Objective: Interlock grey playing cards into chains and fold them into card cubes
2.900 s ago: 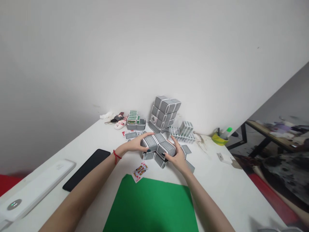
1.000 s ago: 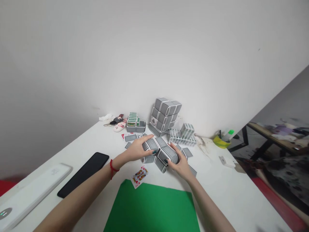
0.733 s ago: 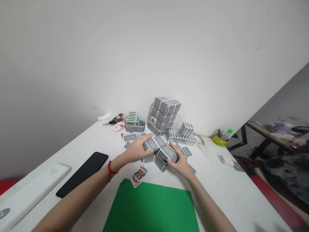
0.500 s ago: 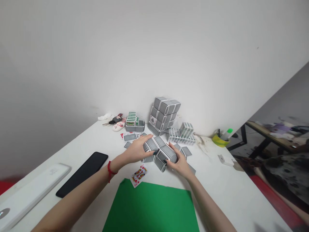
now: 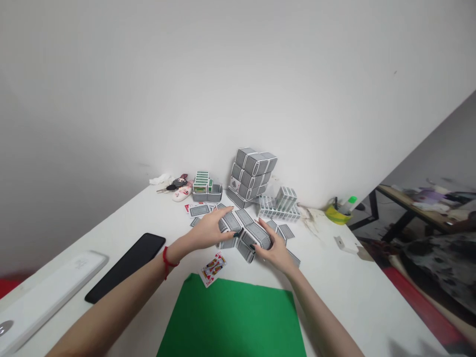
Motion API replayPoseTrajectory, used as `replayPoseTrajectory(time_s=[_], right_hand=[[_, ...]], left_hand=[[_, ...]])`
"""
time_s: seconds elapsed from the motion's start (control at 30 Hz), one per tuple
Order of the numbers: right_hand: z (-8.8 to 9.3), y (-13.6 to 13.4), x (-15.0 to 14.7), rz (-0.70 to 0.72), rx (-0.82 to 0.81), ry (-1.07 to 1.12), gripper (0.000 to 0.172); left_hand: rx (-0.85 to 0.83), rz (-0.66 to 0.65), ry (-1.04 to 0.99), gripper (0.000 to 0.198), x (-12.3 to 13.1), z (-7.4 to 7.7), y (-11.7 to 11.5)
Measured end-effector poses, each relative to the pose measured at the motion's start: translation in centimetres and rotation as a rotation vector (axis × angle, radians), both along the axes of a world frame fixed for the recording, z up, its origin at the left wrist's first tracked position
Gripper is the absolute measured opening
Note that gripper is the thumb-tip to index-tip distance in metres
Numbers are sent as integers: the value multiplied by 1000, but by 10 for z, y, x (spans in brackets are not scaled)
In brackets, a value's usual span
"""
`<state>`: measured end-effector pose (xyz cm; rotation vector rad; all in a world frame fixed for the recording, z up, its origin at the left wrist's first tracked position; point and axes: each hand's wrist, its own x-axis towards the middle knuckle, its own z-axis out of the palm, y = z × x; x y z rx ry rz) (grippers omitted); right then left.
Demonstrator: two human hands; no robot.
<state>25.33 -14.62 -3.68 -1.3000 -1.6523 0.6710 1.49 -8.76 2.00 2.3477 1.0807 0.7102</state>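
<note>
A block of grey-backed playing cards folded together (image 5: 246, 219) sits on the white table in front of me. At its left side my left hand (image 5: 208, 229) is curved around it, thumb at the front and fingers at the back. My right hand (image 5: 277, 252) grips the right side the same way. The block's underside is hidden. Behind it stands a taller stack of folded-card blocks (image 5: 252, 173). Loose cards (image 5: 286, 231) lie around the block. A face-up heart court card (image 5: 212, 270) overlaps the edge of a green sheet (image 5: 232, 317).
Boxed card packs (image 5: 282, 208) stand at the back right, near a yellow holder (image 5: 336, 215) with pens. Green-edged packs (image 5: 201, 182) and keys with charms (image 5: 180, 187) are at the back left. A black phone (image 5: 126, 267) and a white device (image 5: 52, 300) lie left. A wall (image 5: 238, 89) rises behind.
Both hands keep their hold on the card block with almost no movement. The whole view has shifted very slightly.
</note>
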Motion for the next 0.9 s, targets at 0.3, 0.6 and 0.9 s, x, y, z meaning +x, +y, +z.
replayPoseTrajectory(time_s=[0.3, 0.6, 0.9], right_hand=[[2, -4, -5, -27, -20, -3, 75], [-1, -6, -7, -71, -16, -22, 76], [9, -11, -14, -95, -44, -88, 76]], left_hand=[[-5, -7, -12, 69, -2, -2, 2], [-22, -19, -1, 70, -3, -4, 5], [-55, -16, 40, 71, -6, -2, 6]])
